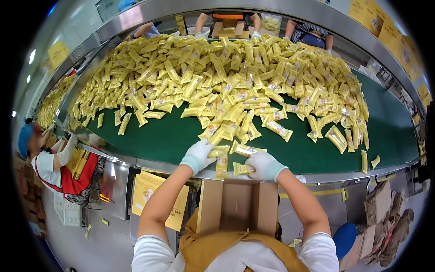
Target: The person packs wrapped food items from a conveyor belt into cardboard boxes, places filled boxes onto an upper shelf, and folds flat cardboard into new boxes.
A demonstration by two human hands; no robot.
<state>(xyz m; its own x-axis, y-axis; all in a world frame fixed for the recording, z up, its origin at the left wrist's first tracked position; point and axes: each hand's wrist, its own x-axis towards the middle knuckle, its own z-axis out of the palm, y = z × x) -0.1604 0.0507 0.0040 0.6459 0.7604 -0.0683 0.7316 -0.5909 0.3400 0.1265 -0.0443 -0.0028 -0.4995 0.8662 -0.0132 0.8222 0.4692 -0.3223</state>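
Note:
A big heap of yellow wrapped snack packets (pixel 195 68) covers much of the green conveyor belt (pixel 167 131). My left hand (pixel 198 156), in a white glove, is at the belt's near edge with its fingers curled against a snack packet (pixel 221 164). Opposite it, my right hand (pixel 266 165), gloved too, pinches another snack packet (pixel 243 169) between thumb and fingers. A further packet (pixel 247 150) lies by the right fingertips. Below both hands stands an open cardboard box (pixel 236 206) against my body; its visible inside is bare brown.
A metal rim (pixel 312 178) runs along the belt's near side. A flat yellow carton (pixel 158 199) leans left of the box. Co-workers' arms (pixel 201 22) reach in from the far side; a person in a red apron (pixel 54 177) works at left. A blue stool (pixel 344 239) and crumpled cardboard (pixel 378 204) are at right.

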